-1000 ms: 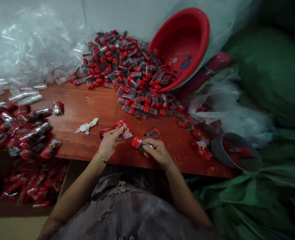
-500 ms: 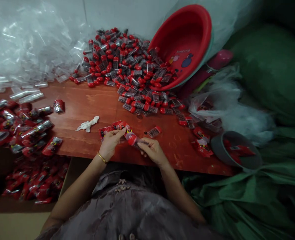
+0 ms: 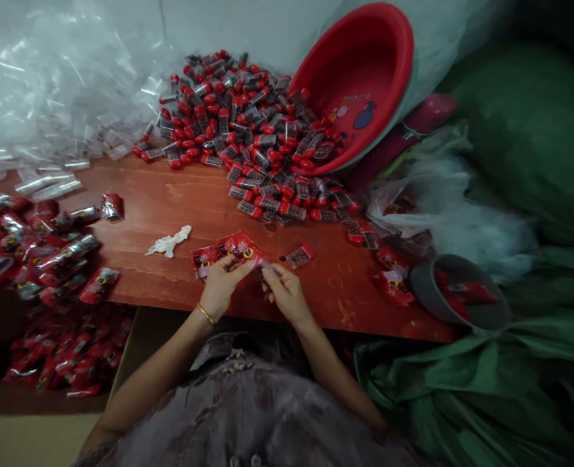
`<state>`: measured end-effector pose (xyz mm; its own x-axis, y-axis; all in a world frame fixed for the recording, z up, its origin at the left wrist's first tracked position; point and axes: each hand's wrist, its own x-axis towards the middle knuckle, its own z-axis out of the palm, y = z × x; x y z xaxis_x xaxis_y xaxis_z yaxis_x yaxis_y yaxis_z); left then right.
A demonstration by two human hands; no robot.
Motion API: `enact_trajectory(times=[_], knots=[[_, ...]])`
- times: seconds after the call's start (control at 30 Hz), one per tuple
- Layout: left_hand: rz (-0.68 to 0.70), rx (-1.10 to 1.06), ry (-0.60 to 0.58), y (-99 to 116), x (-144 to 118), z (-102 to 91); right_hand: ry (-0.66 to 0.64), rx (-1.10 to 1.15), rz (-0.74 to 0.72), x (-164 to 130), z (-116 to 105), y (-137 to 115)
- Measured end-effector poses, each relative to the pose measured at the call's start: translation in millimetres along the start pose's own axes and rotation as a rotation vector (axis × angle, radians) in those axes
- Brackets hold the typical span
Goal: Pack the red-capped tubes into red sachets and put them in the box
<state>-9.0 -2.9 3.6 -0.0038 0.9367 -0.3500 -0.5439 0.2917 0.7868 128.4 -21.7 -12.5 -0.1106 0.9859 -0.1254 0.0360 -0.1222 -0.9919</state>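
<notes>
The left hand [image 3: 220,287] pinches a wrapper [image 3: 241,245]; the right hand [image 3: 289,295], nearer, pinches a tube [image 3: 263,268] in its fingers — between both, above the counter [image 3: 170,201], long axis slanting toward the wrapper.

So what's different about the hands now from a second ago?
The right hand moved left, bringing its red-capped clear container up to the red printed wrapper in the left hand, which shifted slightly right. Whether the container is inside is hard to tell. Nothing was let go. The loose container, the container pile and red basin stayed put.
</notes>
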Motion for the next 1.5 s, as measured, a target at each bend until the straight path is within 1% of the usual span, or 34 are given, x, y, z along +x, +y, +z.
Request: enact_trajectory(times=[0.1, 0.17, 0.2, 0.23, 0.3, 0.37, 0.4, 0.43, 0.5, 0.57, 0.6, 0.67, 0.77, 0.87, 1.0, 1.03, 1.13, 1.17, 1.23, 1.3, 1.33, 1.4, 1.43, 1.47, 1.5], knots=[[-0.038, -0.030, 0.012, 1.0, 0.0, 2.3, -0.060, -0.046, -0.015, 1.1, 1.9, 0.1], [-0.070, -0.026, 0.008, 1.1, -0.6, 4.6, -0.102, -0.091, -0.056, 1.0, 4.1, 1.8], [-0.081, -0.021, 0.004, 0.5, -1.0, 5.9, -0.102, -0.109, -0.084, 0.7, 6.3, 3.3], [-0.087, -0.017, -0.002, -0.5, -1.3, 7.2, -0.080, -0.117, -0.110, 0.1, 9.4, 5.0], [-0.094, -0.017, -0.021, -2.6, -1.5, 9.0, 0.009, -0.088, -0.134, -1.3, 17.6, 8.9], [-0.090, -0.013, -0.041, -3.1, -0.8, 9.1, 0.091, -0.019, -0.124, -2.9, 26.2, 12.2], [-0.088, -0.006, -0.044, -2.3, 0.0, 8.4, 0.107, 0.023, -0.106, -3.5, 29.4, 13.4], [-0.091, 0.002, -0.042, -0.6, 0.8, 7.4, 0.098, 0.069, -0.082, -4.0, 31.4, 14.0], [-0.095, 0.006, -0.030, 3.7, 2.4, 4.8, 0.039, 0.154, -0.029, -4.8, 31.4, 13.9], [-0.086, 0.002, -0.017, 6.9, 3.1, 2.9, -0.015, 0.174, -0.005, -5.5, 27.5, 12.1], [-0.080, 0.004, -0.021, 7.2, 2.8, 2.6, -0.021, 0.153, -0.008, -5.9, 25.2, 10.9], [-0.072, 0.015, -0.046, 5.0, 1.3, 3.6, 0.009, 0.075, -0.026, -6.6, 21.9, 8.6], [-0.076, 0.058, -0.092, -0.9, -1.9, 7.1, 0.088, -0.002, -0.043, -7.2, 22.2, 5.9], [-0.081, 0.111, -0.134, -2.6, -3.2, 9.2, 0.109, 0.004, -0.049, -7.8, 25.5, 3.3], [-0.050, 0.046, -0.131, -1.2, -4.0, 6.9, 0.095, 0.050, -0.033, -8.1, 25.5, -1.3], [-0.063, 0.031, -0.139, -1.9, -4.9, 5.5, 0.085, 0.060, -0.021, -7.1, 24.9, -1.9], [-0.178, -0.008, -0.196, -6.9, -8.8, 1.0, 0.070, 0.056, -0.003, 0.8, 25.7, 0.1], [-0.203, -0.027, -0.202, -8.5, -10.0, -0.5, 0.079, 0.034, -0.024, 4.9, 27.5, 1.8], [-0.215, -0.060, -0.177, -9.1, -11.1, -4.2, 0.107, -0.052, -0.090, 13.8, 33.0, 5.0], [-0.201, -0.057, -0.137, -3.2, -9.3, -10.5, 0.113, -0.192, -0.150, 21.2, 37.0, 5.8], [-0.202, -0.049, -0.117, 3.2, -7.3, -15.7, 0.113, -0.283, -0.175, 23.8, 36.6, 5.0], [-0.195, -0.049, -0.052, 23.9, -1.7, -32.8, 0.152, -0.500, -0.246, 26.1, 28.0, 1.9], [-0.190, -0.068, 0.005, 38.2, 1.3, -45.1, 0.204, -0.616, -0.292, 26.2, 19.4, 0.7], [-0.156, -0.100, 0.085, 54.4, 4.0, -59.7, 0.279, -0.730, -0.338, 25.8, 8.4, 0.4], [-0.089, -0.138, 0.178, 71.6, 6.3, -76.2, 0.369, -0.833, -0.366, 25.0, -4.3, 1.6]])
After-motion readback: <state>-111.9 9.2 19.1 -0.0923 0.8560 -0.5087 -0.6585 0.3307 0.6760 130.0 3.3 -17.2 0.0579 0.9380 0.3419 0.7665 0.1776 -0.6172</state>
